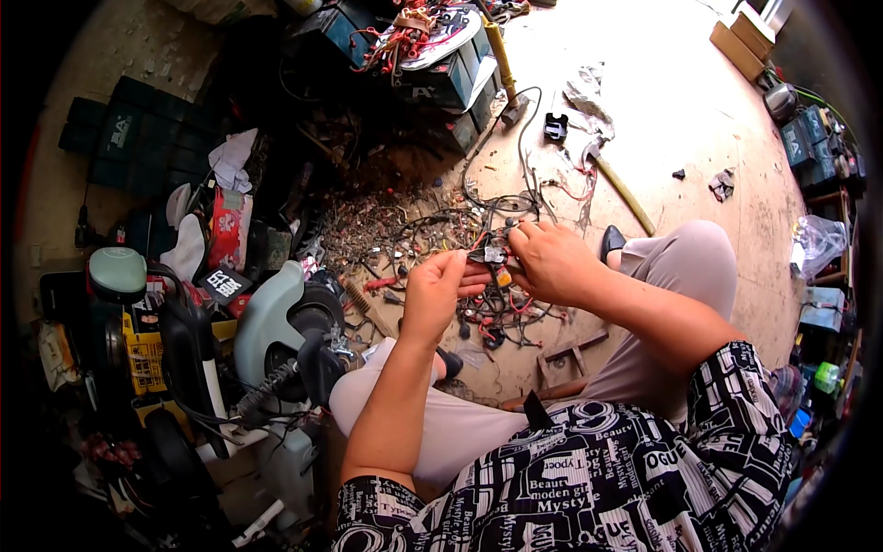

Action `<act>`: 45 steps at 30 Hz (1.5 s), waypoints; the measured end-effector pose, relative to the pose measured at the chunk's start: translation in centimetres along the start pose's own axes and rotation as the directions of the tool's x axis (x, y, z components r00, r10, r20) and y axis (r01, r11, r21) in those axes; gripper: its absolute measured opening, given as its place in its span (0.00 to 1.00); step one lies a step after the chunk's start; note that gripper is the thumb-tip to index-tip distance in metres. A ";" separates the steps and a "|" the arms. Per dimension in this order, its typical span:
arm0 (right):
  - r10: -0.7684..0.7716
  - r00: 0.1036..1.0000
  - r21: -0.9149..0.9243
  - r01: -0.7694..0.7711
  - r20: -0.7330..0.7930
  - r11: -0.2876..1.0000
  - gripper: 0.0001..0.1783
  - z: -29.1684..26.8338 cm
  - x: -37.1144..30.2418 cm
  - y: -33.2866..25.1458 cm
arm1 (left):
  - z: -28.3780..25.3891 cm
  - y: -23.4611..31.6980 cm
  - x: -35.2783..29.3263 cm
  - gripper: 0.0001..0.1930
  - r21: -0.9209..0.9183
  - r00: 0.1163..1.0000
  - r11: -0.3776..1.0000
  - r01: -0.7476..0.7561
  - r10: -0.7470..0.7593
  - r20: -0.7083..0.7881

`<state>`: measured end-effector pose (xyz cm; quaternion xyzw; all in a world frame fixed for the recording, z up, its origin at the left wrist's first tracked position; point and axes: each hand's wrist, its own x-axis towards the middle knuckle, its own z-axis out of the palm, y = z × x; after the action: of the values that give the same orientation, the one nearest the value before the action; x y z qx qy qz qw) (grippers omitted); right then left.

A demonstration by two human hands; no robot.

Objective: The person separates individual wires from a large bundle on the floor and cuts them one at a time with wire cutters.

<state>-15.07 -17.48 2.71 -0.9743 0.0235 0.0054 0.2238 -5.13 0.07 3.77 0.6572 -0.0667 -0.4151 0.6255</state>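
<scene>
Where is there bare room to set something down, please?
Bare tan floor lies between the pale-trousered right knee and clear plastic bag, and between the yellow-handled hammer and brown cardboard boxes. Tangled black wires crowd the left hand and right hand.

Pale piece (494, 255) — too small to tell; shirt (589, 492) — cut off below.

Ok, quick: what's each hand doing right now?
Left hand: at a small, dark, narrow piece; whether its grip is closed can't be told.
Right hand: closed, holding a small whitish plastic piece.
</scene>
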 end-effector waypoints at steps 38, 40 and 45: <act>-0.010 0.993 0.081 0.020 -0.120 0.997 0.17 1.4 -0.2 0.0 | 0.2 -1.1 0.3 0.14 -0.034 0.998 0.999 -0.004 0.002 -0.066; -0.003 0.993 0.086 0.013 -0.119 0.996 0.17 1.3 -0.2 -0.1 | 0.3 -1.2 0.3 0.14 -0.037 0.998 0.999 -0.001 -0.001 -0.063; -0.004 0.995 0.048 0.009 -0.101 0.999 0.18 1.0 -0.2 -0.1 | 0.4 -1.3 0.4 0.13 -0.059 0.997 0.998 -0.006 0.002 -0.072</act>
<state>-15.28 -16.92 1.89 -0.9677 0.0318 -0.0451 0.2461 -5.69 -0.19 2.56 0.6528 -0.0331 -0.3917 0.6476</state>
